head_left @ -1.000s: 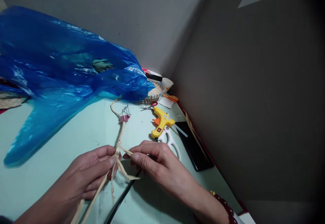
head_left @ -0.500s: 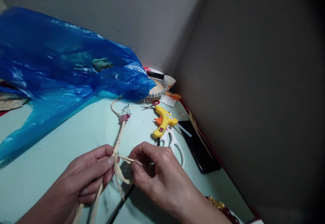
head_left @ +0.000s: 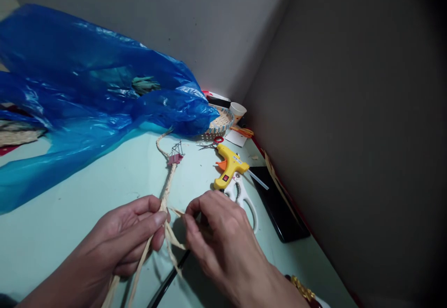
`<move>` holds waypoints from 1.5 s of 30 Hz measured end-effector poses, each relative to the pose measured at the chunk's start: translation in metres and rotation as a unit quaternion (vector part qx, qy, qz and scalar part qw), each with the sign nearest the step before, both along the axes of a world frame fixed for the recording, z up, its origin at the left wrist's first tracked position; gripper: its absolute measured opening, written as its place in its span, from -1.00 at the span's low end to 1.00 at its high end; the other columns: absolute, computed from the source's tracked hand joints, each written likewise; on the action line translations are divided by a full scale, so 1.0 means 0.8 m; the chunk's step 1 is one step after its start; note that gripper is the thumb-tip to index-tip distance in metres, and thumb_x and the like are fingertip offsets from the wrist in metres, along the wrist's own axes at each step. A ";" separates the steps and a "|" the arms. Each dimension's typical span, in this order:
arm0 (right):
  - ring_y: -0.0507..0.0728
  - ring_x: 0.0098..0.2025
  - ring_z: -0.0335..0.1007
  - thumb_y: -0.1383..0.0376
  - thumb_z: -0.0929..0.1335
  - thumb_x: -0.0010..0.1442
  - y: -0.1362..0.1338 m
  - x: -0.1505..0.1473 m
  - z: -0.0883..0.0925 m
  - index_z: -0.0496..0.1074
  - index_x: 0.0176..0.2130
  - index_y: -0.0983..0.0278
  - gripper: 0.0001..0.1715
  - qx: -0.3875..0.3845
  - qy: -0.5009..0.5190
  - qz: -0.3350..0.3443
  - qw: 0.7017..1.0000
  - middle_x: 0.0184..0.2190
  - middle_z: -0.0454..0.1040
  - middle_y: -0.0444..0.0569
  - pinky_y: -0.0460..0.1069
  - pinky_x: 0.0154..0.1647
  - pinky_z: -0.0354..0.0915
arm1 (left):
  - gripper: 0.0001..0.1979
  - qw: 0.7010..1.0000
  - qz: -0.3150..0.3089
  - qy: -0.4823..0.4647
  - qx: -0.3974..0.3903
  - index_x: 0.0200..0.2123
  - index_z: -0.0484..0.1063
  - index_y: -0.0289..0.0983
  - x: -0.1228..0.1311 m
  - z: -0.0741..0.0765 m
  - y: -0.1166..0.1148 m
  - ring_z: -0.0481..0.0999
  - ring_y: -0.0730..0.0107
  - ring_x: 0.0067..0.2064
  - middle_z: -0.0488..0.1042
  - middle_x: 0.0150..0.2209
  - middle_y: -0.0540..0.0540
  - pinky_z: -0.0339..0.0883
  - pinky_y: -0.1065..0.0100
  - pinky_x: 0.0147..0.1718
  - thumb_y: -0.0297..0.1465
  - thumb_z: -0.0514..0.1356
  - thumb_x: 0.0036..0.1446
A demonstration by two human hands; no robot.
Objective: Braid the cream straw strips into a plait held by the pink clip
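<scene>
A pale braided cord point(head_left: 168, 184), of straw-like fibre, runs down from a dark pink binder clip point(head_left: 175, 159) on the table. My left hand point(head_left: 127, 240) is closed on the braid's lower end, thumb pressed against the forefinger. Loose strands point(head_left: 140, 263) hang from it below the palm. To its right, my right hand point(head_left: 218, 238) pinches another pale strand point(head_left: 177, 212) that comes off the braid. A looser, frayed strand point(head_left: 172, 247) dangles between both hands. Beyond the clip, the cord's tail curls toward a blue plastic bag.
The blue plastic bag point(head_left: 104, 98) spreads over the back left. A yellow glue gun point(head_left: 229, 166), white-handled shears point(head_left: 247, 205) and red-handled scissors point(head_left: 217, 141) lie right of the cord. Behind them stand a woven basket point(head_left: 226, 120) and a paper cup point(head_left: 238, 109). A black tablet-like slab point(head_left: 281, 210) lies near the right wall.
The strands between my hands have shifted, and the right-hand strand shows a shorter length. My right hand has turned slightly, its fingers closer together. The whole view has moved a little.
</scene>
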State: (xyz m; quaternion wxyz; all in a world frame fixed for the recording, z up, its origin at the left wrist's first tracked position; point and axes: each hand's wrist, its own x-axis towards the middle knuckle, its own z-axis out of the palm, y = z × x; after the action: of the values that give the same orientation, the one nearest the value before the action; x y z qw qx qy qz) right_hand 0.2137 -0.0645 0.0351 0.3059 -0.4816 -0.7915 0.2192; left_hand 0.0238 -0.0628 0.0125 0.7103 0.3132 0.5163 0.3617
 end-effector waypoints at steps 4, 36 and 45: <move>0.09 -0.34 0.36 0.32 0.29 0.35 -0.004 -0.005 -0.006 0.46 -0.31 0.30 -0.79 -0.007 -0.007 0.007 1.000 -0.37 0.50 -0.03 -0.01 -0.29 0.20 | -0.52 1.000 -0.007 -0.026 0.001 -0.35 0.54 -0.22 0.003 0.007 -0.001 -0.07 0.71 -0.59 0.45 -0.53 0.08 -0.24 0.57 -0.63 -0.01 0.55 -0.16; 0.01 -0.40 0.39 0.33 0.35 0.28 -0.047 -0.019 -0.011 0.48 -0.32 0.23 -0.88 -0.060 0.134 -0.084 0.986 -0.44 0.49 -0.16 -0.09 -0.36 0.20 | -0.55 0.997 -0.041 -0.066 -0.001 -0.40 0.53 -0.24 0.003 0.007 0.003 -0.20 0.79 -0.64 0.42 -0.59 0.10 -0.25 0.69 -0.72 -0.05 0.56 -0.15; 0.01 -0.38 0.40 0.28 0.32 0.35 -0.052 -0.023 0.000 0.48 -0.31 0.25 -0.81 -0.100 0.171 -0.091 0.976 -0.42 0.51 -0.15 -0.10 -0.34 0.22 | -0.59 0.997 -0.068 -0.016 0.023 -0.37 0.52 -0.24 0.002 0.005 0.004 -0.03 0.66 -0.59 0.45 -0.53 0.04 -0.15 0.58 -0.65 -0.14 0.55 -0.16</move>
State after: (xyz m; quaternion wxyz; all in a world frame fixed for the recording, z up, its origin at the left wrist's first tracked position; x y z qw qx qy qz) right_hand 0.1949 -0.1065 0.0353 0.4060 -0.5354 -0.6540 0.3476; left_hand 0.0256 -0.0598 0.0169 0.7340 0.3582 0.4738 0.3293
